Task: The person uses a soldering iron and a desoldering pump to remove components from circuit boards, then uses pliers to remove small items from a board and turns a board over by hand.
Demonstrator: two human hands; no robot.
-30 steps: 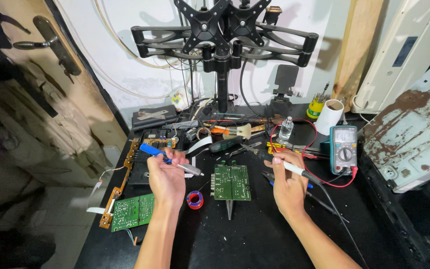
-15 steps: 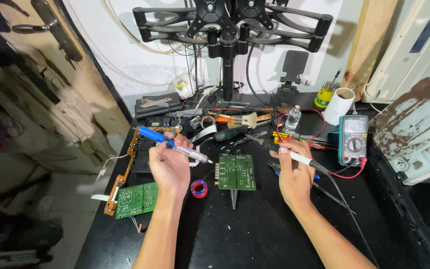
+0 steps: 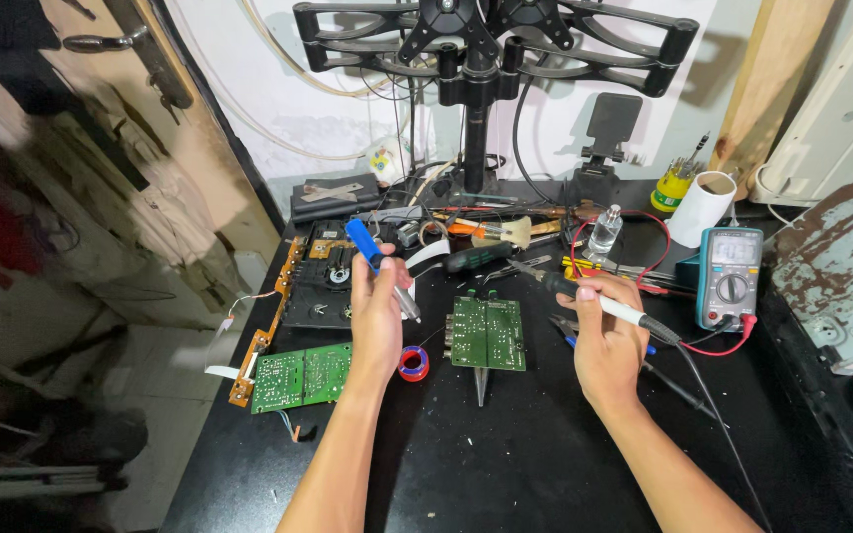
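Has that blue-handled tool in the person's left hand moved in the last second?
Yes. The blue-handled tool has tipped up from lying nearly flat, its tip now pulled back left of the green circuit board.

Bright bench, left edge blurred, perhaps distorted

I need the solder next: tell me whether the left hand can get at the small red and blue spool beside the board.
Probably yes. The left hand hovers just left of the spool, with bare black table between them. But it already grips a blue-handled tool, which must be put down or shifted first.
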